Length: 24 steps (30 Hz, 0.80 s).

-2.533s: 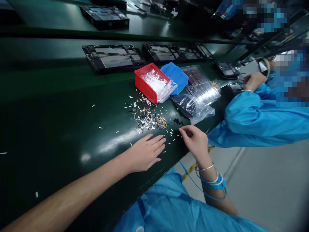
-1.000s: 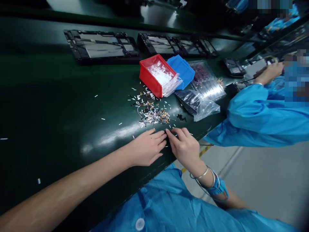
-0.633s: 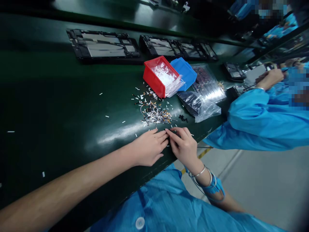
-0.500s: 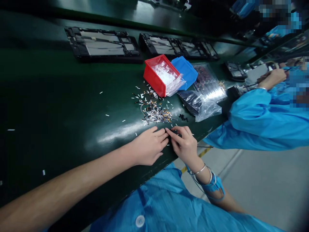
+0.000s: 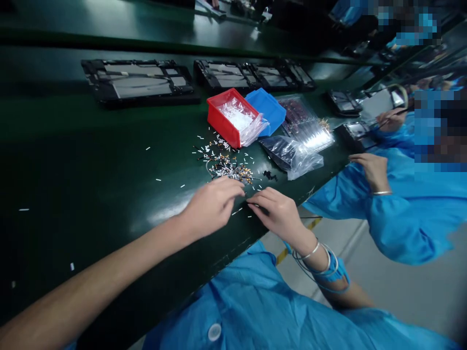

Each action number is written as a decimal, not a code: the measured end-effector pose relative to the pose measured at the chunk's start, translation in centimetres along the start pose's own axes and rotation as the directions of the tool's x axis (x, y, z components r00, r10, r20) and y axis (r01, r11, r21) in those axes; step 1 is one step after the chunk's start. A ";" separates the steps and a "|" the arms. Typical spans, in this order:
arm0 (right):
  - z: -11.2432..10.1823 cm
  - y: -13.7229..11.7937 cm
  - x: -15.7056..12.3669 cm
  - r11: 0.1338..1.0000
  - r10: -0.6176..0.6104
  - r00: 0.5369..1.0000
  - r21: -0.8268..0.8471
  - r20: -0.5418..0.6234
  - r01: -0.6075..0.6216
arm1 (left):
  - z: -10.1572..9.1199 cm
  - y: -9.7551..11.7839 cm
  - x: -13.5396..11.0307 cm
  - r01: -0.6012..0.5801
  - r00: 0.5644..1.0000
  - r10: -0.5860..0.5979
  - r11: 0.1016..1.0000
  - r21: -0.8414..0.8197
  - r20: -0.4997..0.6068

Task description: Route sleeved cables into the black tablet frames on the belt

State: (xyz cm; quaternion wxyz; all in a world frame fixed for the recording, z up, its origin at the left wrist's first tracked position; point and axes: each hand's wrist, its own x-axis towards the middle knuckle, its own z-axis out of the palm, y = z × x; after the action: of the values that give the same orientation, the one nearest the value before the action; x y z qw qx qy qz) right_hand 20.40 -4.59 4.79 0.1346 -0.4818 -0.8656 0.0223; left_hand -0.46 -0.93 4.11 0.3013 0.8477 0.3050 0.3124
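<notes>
My left hand (image 5: 213,204) is at the near edge of a pile of thin cables (image 5: 233,170) with white sleeves and brass-coloured ends. Its fingers bend down toward the pile, the thumb stands apart from them, and I see nothing held. Just to its right, my right hand (image 5: 275,211) pinches thumb and forefinger together close above the bench. Whatever is between those fingertips is too small to make out. A thin white strip (image 5: 237,211) lies on the bench between the hands. Small black pieces (image 5: 270,175) are heaped beyond my right hand.
Behind the pile stand a red bin (image 5: 223,127) of white sleeves and a blue bin (image 5: 272,109). Clear plastic bags (image 5: 304,163) lie to the right. Black framed units (image 5: 140,82) line the back of the green bench (image 5: 91,160). A co-worker's hand (image 5: 374,170) is at far right.
My hands have come apart after their fingertips met over the bench. The left has shifted toward the cable pile. The co-worker's nearer hand has dropped toward the bench edge. The view has shifted slightly.
</notes>
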 end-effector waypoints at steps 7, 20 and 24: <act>-0.2 -1.4 2.1 0.895 -0.240 0.927 -0.303 0.289 0.326 | -1.9 0.3 0.9 0.297 0.947 -0.315 0.935 -0.194 -0.065; -2.1 -2.2 2.8 0.917 -0.311 0.946 -0.288 -0.085 0.276 | 0.0 0.9 0.6 0.510 0.860 -0.413 0.703 -0.495 0.300; -1.9 -2.2 3.5 0.979 -0.200 0.947 -0.007 -0.251 0.205 | -0.8 1.2 0.8 0.460 0.883 -0.423 0.687 -0.562 0.205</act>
State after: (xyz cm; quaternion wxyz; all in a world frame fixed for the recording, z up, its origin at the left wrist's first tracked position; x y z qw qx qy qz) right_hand 17.32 -2.98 7.77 0.2491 -0.3881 -0.8862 -0.0442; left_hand -0.17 -0.88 5.68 0.6269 0.6195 0.3769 0.2850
